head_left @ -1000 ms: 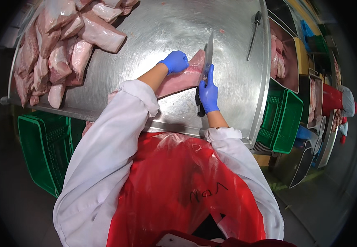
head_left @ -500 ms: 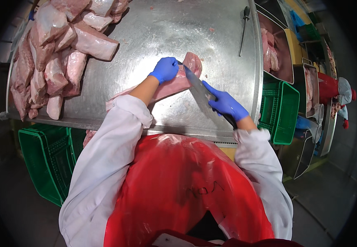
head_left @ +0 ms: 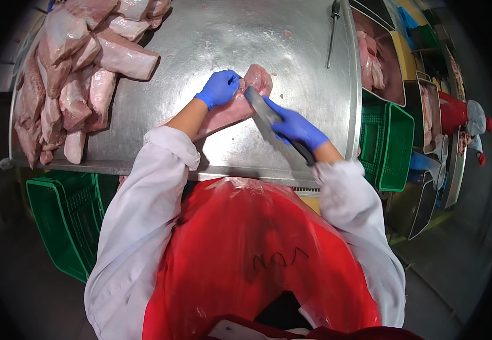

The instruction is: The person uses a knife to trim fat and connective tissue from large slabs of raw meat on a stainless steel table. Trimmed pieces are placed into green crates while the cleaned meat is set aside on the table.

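Observation:
A long pale-pink piece of meat (head_left: 229, 115) lies slantwise on the steel table (head_left: 200, 34), its thicker end pointing away from me. My left hand (head_left: 219, 89), in a blue glove, is closed on the meat's far left edge with its fingers curled. In my right hand (head_left: 299, 128), also blue-gloved, is a knife (head_left: 268, 118) with a broad blade and a dark handle. The blade slants to the far left, its tip resting at the meat near my left fingers. Part of the meat is hidden behind my left forearm and the blade.
Many meat pieces (head_left: 75, 85) are heaped at the table's left. A sharpening steel (head_left: 332, 39) lies near the right edge. Green crates (head_left: 394, 147) and metal tubs of meat (head_left: 385, 62) stand to the right; another green crate (head_left: 58, 226) is below left. A person in red (head_left: 453, 110) works far right.
My right hand and the knife have moved a little left and away from me, and the blade has turned, showing less of its face. My left hand stays on the meat. The whole view has shifted slightly.

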Available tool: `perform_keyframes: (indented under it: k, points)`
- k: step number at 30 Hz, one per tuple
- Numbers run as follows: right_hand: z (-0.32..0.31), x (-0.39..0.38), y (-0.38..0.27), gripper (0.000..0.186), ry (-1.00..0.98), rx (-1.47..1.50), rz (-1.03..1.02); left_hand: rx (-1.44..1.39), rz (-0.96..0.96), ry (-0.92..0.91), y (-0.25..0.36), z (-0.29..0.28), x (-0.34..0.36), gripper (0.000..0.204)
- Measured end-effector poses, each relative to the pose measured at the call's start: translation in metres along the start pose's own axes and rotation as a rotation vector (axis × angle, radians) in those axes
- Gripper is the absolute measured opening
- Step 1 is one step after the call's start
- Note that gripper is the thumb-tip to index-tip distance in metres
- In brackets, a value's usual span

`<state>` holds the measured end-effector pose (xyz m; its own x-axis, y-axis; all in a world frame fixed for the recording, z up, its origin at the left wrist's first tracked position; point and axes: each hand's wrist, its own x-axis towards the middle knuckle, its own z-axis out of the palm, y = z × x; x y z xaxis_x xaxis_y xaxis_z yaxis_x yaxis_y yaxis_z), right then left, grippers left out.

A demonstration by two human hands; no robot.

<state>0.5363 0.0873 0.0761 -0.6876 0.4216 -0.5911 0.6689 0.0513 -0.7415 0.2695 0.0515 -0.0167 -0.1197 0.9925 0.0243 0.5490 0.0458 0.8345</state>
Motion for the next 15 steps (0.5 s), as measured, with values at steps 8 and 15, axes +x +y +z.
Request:
perform_keyframes:
  k: [8,15]
  points:
    - [0.036,-0.069,-0.011,0.076,-0.093,0.186,0.132,-0.273,-0.225,-0.003,-0.028,-0.021,-0.003,0.019]
    - [0.032,-0.003,-0.015,0.076,0.264,0.189,0.005,0.028,-0.414,-0.048,-0.105,-0.094,-0.113,0.023]
